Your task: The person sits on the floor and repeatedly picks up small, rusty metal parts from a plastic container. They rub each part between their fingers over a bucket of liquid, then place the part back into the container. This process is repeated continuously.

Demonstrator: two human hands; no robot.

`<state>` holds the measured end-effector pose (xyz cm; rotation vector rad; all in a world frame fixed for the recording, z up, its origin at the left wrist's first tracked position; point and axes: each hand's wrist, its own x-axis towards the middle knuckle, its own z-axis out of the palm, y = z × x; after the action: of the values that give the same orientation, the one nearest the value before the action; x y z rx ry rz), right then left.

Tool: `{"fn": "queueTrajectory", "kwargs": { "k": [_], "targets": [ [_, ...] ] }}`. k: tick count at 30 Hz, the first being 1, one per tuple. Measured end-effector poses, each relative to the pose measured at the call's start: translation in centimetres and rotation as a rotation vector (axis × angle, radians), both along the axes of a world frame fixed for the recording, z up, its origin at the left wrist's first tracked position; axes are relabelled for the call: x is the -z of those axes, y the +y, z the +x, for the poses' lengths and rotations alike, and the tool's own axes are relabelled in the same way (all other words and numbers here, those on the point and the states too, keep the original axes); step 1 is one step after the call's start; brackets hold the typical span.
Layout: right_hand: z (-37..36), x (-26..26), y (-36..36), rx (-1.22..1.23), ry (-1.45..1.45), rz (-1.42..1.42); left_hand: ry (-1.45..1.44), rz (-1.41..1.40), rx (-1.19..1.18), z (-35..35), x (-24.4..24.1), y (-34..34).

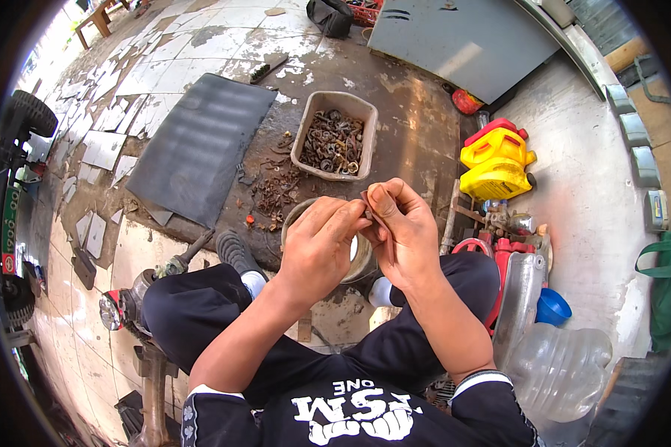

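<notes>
My left hand (320, 246) and my right hand (405, 234) meet above a round bucket (292, 215) between my knees. In the right one, a thin reddish-brown strip (390, 246), which looks like folded sandpaper, is pinched between thumb and fingers. The left fingertips pinch a small dull part (368, 214) against the strip; its shape is mostly hidden by the fingers. Beyond the hands stands a rectangular plastic basin (297, 146) holding rusty bolts, nuts and washers. Loose rusty hardware (277, 187) lies on the floor left of it.
A black rubber mat (201, 145) lies at the left, with a brush (268, 68) behind it. Yellow jugs (495, 167), a red tool (506, 251), a blue bowl (553, 307) and a clear plastic bottle (559, 369) line the right wall. An axle-like metal part (154, 385) stands by my left knee.
</notes>
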<state>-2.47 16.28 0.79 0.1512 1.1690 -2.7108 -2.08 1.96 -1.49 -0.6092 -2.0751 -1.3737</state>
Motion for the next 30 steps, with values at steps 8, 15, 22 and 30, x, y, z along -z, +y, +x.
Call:
{"fn": "queueTrajectory", "kwargs": {
  "k": [8,15,22,30],
  "targets": [
    [0.0,-0.1,0.0,0.04,-0.063,0.032,0.019,-0.036,0.023,-0.2,0.3,0.2],
    [0.3,0.8,0.3,0.032,-0.029,0.03,-0.079,0.006,0.057,-0.3,0.8,0.5],
    [0.4,0.8,0.1,0.053,-0.055,0.06,-0.224,0.054,0.032,-0.6,0.7,0.5],
    [0.3,1.0,-0.1,0.049,-0.074,0.074,-0.17,0.001,0.034,-0.6,0.7,0.3]
  ]
}}
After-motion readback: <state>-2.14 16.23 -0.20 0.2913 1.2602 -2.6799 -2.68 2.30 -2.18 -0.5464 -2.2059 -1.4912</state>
